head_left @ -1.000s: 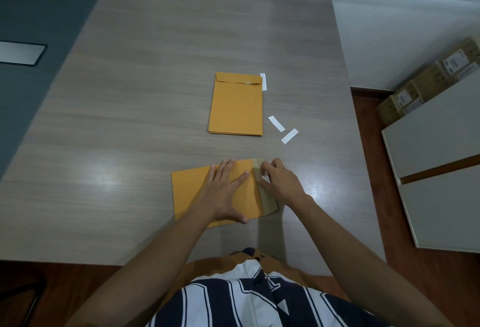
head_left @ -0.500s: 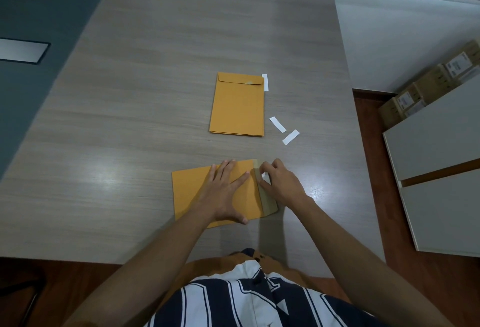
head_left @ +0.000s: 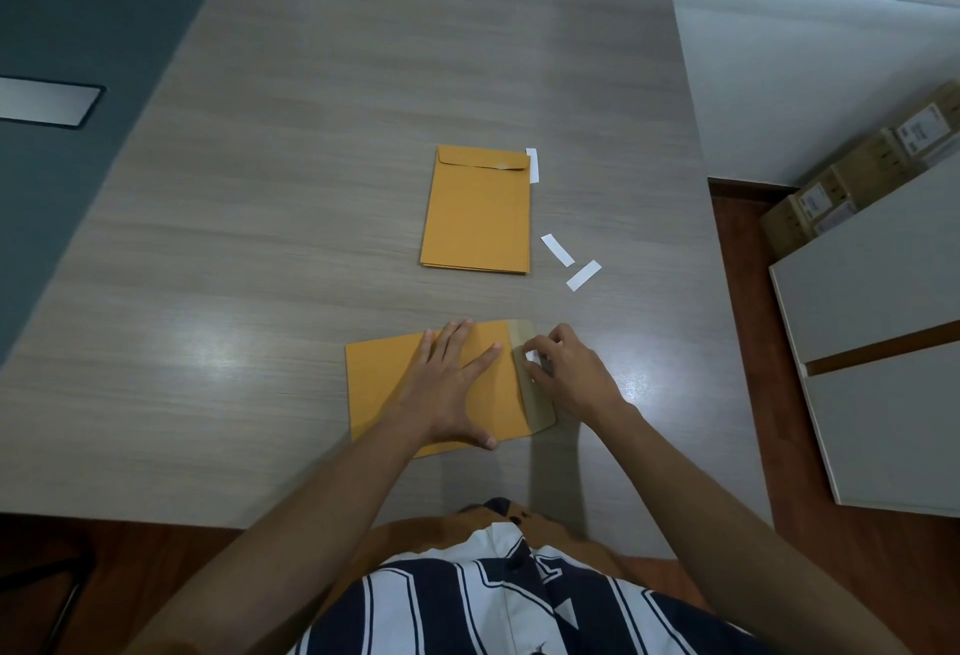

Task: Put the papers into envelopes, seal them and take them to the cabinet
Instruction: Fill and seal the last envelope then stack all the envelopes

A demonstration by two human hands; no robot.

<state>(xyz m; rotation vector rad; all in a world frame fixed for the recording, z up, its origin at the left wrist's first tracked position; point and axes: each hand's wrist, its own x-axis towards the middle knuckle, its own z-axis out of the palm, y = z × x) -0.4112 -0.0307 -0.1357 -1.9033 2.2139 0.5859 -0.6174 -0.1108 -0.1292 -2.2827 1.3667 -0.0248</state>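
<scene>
Flatly, at about 6 o'clock on the table (head_left: 311, 145), a mustard-yellow paper envelope (head_left: 387, 384) is laid lengthwise, its matte face smooth and its corners square; its flap (head_left: 537, 407), a duller grey-tan strip with a rounded lower corner, is folded open toward 3 o'clock. The left hand (head_left: 452, 384) is pressed on the envelope with fingers spread and straight, the thumb lying along the near edge. The right hand (head_left: 569, 376) is curled over the flap, and a small white strip (head_left: 532, 356) is pinched between its fingertips against the flap's surface. Toward 12 o'clock from the envelope, well apart from it, a stack of envelopes (head_left: 475, 217) of the same yellow paper is seen, rectangular, the top one's flap folded down; the layered lower edges are slightly fanned. A white slip (head_left: 532, 165) is set just beside the stack's upper right corner; two more white slips (head_left: 557, 250) (head_left: 583, 275) are laid at angles at about 4 o'clock from the stack, near each other but apart. The table is a grey wood-grain laminate with a soft sheen and glare patches; wide bare room is left at 9 o'clock and 12 o'clock, while the right edge runs near the right hand. Beyond that edge a pale flat-fronted cabinet (head_left: 878, 353) is seen at 3 o'clock, with brown cardboard boxes (head_left: 862, 176) behind it.
</scene>
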